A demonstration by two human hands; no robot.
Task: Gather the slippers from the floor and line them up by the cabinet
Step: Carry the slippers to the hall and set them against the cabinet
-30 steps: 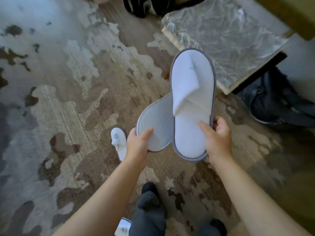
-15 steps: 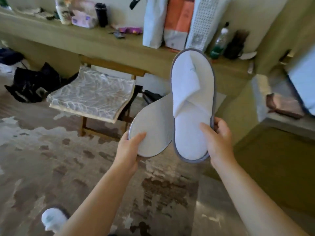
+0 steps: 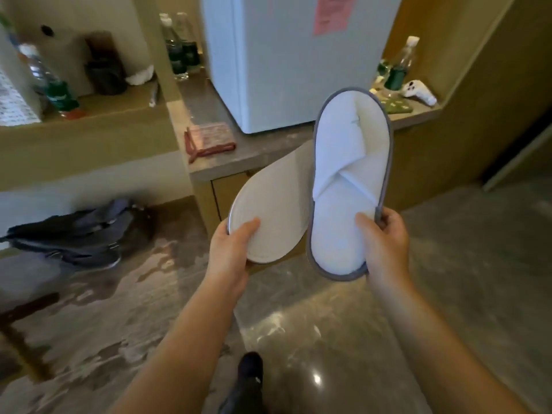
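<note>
I hold two white slippers in front of me at chest height. My right hand (image 3: 385, 243) grips the heel of one slipper (image 3: 349, 180), which stands upright with its grey-edged top and open strap facing me. My left hand (image 3: 230, 252) grips the heel of the other slipper (image 3: 274, 210), turned so its pale sole faces me; its toe is hidden behind the first slipper. Just beyond them stands the low wooden cabinet (image 3: 209, 192) with a stone top.
A white mini fridge (image 3: 292, 61) sits on the cabinet top beside a red-strapped item (image 3: 209, 141). Bottles (image 3: 50, 82) stand on the shelf at left, more bottles at right. A dark bag (image 3: 77, 231) lies on the floor at left. My dark sock (image 3: 249, 372) shows below.
The view has swung right from the bench and carpet to the cabinet and fridge. Both hands keep the same hold on the slippers. The slipper left on the carpet has gone out of view.
</note>
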